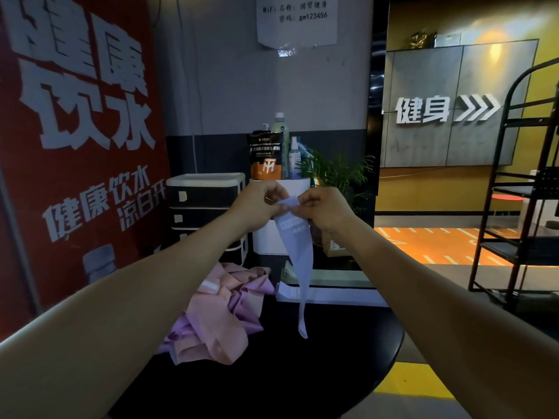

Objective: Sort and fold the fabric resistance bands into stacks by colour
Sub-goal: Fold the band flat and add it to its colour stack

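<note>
Both hands are raised above a round black table [302,373]. My left hand [260,204] and my right hand [323,210] pinch the top edge of a pale blue band [298,246], which hangs down twisted, its lower end dangling near the tabletop. A loose heap of pink and purple bands [217,316] lies on the table's left side, partly hidden by my left forearm. Flat pale blue bands [332,294] lie stacked at the table's far right edge.
Behind the table stand a black-and-white drawer unit [205,207], a white bin topped with bottles and a pouch [266,158], and a potted plant [338,173]. A red banner [78,146] fills the left. A black metal rack [520,207] stands at right.
</note>
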{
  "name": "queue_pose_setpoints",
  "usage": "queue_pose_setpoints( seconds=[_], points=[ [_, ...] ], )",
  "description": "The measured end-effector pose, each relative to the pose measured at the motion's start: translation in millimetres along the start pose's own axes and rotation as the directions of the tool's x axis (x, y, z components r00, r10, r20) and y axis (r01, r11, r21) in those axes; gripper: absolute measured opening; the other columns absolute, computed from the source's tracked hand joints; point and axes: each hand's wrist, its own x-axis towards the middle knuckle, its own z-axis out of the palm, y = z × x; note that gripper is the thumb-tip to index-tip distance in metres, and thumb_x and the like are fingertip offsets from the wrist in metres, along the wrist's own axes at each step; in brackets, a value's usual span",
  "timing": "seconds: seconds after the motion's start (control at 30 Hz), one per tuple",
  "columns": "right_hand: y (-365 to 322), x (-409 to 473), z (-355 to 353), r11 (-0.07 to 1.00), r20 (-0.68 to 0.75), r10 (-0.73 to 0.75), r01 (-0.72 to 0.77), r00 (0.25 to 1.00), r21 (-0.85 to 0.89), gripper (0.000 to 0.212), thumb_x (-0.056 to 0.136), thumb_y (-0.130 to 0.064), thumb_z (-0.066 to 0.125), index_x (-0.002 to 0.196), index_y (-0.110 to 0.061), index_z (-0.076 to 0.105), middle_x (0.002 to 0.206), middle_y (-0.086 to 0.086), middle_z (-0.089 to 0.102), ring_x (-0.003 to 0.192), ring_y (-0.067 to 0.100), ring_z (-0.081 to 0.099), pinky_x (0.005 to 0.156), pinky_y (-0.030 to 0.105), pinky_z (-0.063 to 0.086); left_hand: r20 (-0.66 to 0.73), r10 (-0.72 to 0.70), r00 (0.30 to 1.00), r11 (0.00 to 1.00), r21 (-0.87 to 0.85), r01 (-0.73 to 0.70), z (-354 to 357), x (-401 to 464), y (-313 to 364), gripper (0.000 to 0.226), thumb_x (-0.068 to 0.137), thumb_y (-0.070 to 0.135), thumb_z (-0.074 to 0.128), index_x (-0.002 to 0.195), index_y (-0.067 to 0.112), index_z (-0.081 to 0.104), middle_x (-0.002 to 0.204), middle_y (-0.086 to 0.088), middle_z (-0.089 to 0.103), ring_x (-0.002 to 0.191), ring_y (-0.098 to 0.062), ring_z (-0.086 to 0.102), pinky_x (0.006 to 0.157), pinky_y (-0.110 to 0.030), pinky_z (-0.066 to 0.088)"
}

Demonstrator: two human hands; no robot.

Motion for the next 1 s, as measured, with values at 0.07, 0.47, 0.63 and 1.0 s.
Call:
queue_pose_setpoints(
  seconds=[0.07,0.47,0.63,1.0],
  points=[
    [1,-1,-5,1.000,0.050,-0.018,0.019,0.999,-0.025,0.013,0.076,0.001,0.072,0.084,-0.003,0.063,0.069,0.005,0.058,0.065,0.014,0.053,0.063,0.023,0.046,-0.024,-0.004,1.000,0.999,-0.052,0.002,4,3,1,0.022,0.084,0.002,0.065,0.079,0.022,0.056,0.082,0.001,0.058,0.075,-0.010,0.054,0.068,-0.018,0.048],
    [100,-7,-22,0.848,0.272,0.280,-0.105,0.920,-0.519,0.010,0.079,-0.002,0.061,0.075,0.000,0.052,0.073,0.012,0.040,0.067,0.020,0.039,0.060,0.028,0.027,-0.221,-0.256,0.941,0.907,-0.390,0.155,29,28,-47,0.024,0.087,-0.002,0.059,0.077,0.019,0.055,0.075,0.000,0.055,0.070,-0.011,0.053,0.063,-0.020,0.048],
    [138,-16,-39,0.742,0.266,0.407,-0.147,0.874,-0.654,0.025,0.095,-0.015,0.049,0.071,-0.012,0.043,0.067,0.000,0.034,0.065,0.014,0.034,0.049,0.013,0.026,-0.315,-0.416,0.853,0.846,-0.478,0.236,44,33,-87,0.023,0.087,0.000,0.059,0.075,0.020,0.055,0.077,0.000,0.056,0.071,-0.014,0.053,0.068,-0.026,0.049],
    [201,-15,-94,0.814,-0.146,0.433,-0.456,0.889,-0.360,0.008,0.088,-0.003,0.055,0.089,-0.010,0.058,0.066,0.004,0.045,0.069,0.025,0.046,0.061,0.031,0.035,-0.268,-0.649,0.712,0.739,-0.445,0.506,97,30,-151,0.014,0.090,0.004,0.054,0.082,0.014,0.050,0.087,-0.005,0.055,0.069,-0.022,0.052,0.044,-0.025,0.050]
  ],
)
